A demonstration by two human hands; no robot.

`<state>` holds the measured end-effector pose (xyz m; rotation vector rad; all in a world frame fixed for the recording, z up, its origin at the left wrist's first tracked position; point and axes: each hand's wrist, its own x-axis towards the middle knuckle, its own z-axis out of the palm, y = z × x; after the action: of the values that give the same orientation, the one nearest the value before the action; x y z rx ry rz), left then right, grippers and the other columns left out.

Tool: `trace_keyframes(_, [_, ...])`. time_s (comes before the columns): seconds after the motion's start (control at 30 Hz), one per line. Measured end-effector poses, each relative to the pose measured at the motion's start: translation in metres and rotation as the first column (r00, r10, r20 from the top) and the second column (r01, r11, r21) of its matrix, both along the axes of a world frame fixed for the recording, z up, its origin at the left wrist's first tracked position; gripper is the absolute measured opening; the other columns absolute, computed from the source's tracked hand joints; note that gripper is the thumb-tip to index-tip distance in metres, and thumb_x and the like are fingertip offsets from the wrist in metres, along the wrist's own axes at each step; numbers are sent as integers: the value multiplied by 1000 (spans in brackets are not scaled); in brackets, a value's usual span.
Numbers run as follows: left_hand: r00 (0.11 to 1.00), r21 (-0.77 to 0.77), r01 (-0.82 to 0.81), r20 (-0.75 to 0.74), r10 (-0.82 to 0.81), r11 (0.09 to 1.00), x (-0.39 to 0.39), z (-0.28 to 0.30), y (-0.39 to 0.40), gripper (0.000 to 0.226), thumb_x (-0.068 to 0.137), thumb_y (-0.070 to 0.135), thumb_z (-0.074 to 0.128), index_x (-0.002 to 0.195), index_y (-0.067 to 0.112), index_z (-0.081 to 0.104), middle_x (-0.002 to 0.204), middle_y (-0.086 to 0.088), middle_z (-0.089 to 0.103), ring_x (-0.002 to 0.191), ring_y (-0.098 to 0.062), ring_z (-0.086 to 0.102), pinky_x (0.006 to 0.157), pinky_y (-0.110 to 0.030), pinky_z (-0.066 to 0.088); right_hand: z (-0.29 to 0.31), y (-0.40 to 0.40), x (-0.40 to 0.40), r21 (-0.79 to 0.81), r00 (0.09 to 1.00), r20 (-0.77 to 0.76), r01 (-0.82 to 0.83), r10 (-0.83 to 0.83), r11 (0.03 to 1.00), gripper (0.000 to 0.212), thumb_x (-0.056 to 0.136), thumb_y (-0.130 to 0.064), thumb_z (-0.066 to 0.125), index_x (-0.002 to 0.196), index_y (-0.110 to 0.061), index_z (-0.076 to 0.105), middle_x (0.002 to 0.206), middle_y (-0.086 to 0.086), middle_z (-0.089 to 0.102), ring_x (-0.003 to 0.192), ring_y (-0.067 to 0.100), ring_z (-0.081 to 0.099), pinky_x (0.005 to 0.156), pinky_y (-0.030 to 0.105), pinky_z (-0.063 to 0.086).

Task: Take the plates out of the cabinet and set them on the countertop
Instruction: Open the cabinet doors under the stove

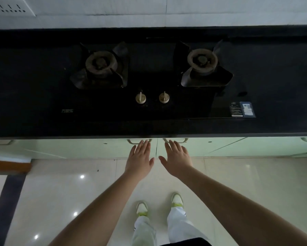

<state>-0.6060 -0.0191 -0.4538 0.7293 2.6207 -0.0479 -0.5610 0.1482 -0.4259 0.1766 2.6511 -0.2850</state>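
Below the black countertop (34,125) run pale green cabinet doors (89,148), all shut. My left hand (140,157) is open, fingers spread, its fingertips at the metal handle (131,141) of the door left of the centre seam. My right hand (177,157) is open too, fingertips at the handle (182,140) of the door to the right of the seam. Neither hand holds anything. No plates are visible; the cabinet's inside is hidden behind the doors.
A two-burner gas hob (152,77) with two knobs (140,98) is set into the countertop. A wall socket (10,6) sits at the top left. Further handles (0,142) show at the far left and far right. Glossy tiled floor and my feet (142,208) lie below.
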Motion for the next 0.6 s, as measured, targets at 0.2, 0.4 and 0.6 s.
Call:
trace_keyframes(0.2, [998,11,-57,35,56,998,-23,-10,4,67,101,41,36,155,9,12,159,-9,28,146,-24,24,119,-37,19,-17,13,-39,-212,958,184,255,-218,943,67,98,-49,39,153,-17,21,158,7,25,146,24,17,115,44,21])
trace_keyframes(0.4, [978,114,-179,129,164,977,-9,-7,-6,54,100,42,40,145,13,39,146,-5,42,135,-25,36,106,-40,37,-14,21,-36,-196,960,212,224,-182,955,61,98,-47,42,149,-16,30,154,10,32,140,30,27,110,46,34])
trace_keyframes(0.6, [935,235,-317,237,262,919,33,-8,-34,54,100,51,34,138,16,51,141,-3,49,133,-24,38,107,-42,39,-20,9,24,-207,953,186,278,-241,938,67,93,-61,40,143,-17,41,150,5,38,139,27,29,107,45,34])
